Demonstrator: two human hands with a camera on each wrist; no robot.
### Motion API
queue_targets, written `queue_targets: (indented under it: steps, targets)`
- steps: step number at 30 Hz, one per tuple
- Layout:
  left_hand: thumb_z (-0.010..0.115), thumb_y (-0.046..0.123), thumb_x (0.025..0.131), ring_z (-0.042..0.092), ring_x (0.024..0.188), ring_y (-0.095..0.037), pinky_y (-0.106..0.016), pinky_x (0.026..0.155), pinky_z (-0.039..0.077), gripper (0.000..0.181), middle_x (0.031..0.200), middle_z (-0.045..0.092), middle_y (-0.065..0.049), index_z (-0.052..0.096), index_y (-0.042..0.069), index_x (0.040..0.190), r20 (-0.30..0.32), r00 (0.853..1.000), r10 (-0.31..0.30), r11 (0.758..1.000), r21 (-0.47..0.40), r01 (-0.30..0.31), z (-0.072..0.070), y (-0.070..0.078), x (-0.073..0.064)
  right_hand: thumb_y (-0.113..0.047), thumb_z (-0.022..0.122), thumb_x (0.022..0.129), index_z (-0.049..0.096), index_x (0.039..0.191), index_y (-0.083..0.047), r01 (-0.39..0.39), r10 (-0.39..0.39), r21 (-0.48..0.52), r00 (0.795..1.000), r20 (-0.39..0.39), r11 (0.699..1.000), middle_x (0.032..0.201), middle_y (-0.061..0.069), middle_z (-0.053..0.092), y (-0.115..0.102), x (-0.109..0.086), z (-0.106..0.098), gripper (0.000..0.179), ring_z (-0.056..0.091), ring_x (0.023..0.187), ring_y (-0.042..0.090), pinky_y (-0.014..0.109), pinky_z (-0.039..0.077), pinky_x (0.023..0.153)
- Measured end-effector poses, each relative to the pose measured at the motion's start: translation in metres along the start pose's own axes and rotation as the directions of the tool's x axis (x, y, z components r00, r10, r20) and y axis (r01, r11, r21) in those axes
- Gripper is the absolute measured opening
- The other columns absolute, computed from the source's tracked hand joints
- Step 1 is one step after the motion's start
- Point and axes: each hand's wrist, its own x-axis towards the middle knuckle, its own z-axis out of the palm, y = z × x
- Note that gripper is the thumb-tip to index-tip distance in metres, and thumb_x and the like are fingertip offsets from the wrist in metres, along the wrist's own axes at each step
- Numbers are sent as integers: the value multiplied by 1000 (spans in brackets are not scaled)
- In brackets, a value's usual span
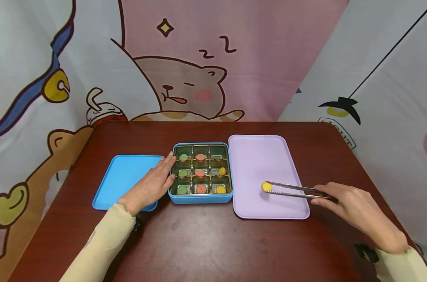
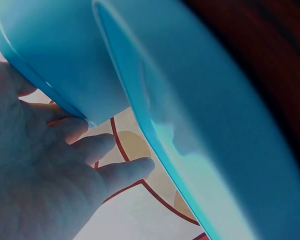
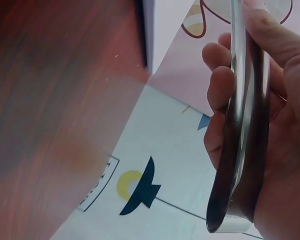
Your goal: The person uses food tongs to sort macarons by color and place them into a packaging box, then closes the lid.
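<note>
My right hand [image 1: 358, 205] grips metal tongs [image 1: 298, 190], and their tips pinch a small yellow ball [image 1: 266, 187] over the lilac tray. In the right wrist view the fingers and thumb wrap the tongs [image 3: 242, 130] near their bent end. My left hand [image 1: 151, 182] rests with fairly straight fingers against the left side of a blue box [image 1: 200, 199]. The box holds a gold insert of several compartments. Green pieces [image 1: 182, 173] fill the left column, pink ones [image 1: 200, 173] the middle. In the right column, yellow pieces [image 1: 221, 189] lie in the middle and front compartments; the back one is bare.
A lilac tray [image 1: 262, 156] stands against the box's right side. Left of the box lies a flat blue lid [image 1: 125, 176], partly under my left forearm and hand. All sit on a dark red-brown table [image 1: 199, 243], with a printed cartoon curtain [image 1: 269, 58] behind it.
</note>
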Motion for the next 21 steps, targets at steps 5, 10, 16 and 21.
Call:
queue_targets:
  steps: [5, 10, 16, 21]
  targets:
    - [42, 33, 112, 12, 158, -38, -70, 117, 23, 65, 174, 5, -8, 17, 7, 167, -5, 1000, 1, 1000, 1, -1, 1, 0, 0, -30, 93, 73, 78, 109, -18, 47, -46, 14, 998, -51, 999, 90, -8, 70, -7, 11, 2, 41, 60, 68, 6, 32, 47, 51]
    - [42, 33, 112, 12, 158, -38, -70, 117, 22, 65, 174, 6, -8, 17, 7, 167, -8, 1000, 7, 1000, -1, -7, 0, 0, 0, -29, 92, 74, 78, 109, -17, 59, -57, 31, 997, -56, 998, 89, -10, 69, -14, 23, 2, 39, 58, 67, 5, 30, 48, 51]
    - [42, 33, 113, 12, 158, -38, -69, 117, 22, 65, 174, 6, -7, 17, 7, 166, -7, 1000, 7, 1000, -2, -7, 1, 0, 0, -26, 93, 74, 77, 107, -16, 90, -86, 44, 993, -86, 995, 86, -11, 66, -21, 35, 2, 38, 48, 62, 3, 25, 40, 50]
    - [42, 34, 112, 12, 158, -38, -69, 118, 22, 65, 174, 6, -7, 18, 7, 166, -11, 1000, 1, 1000, -4, -1, 1, 0, 0, -24, 93, 74, 77, 106, -17, 86, -80, 62, 992, -101, 994, 82, -15, 60, -28, 46, 3, 37, 45, 61, 2, 24, 36, 50]
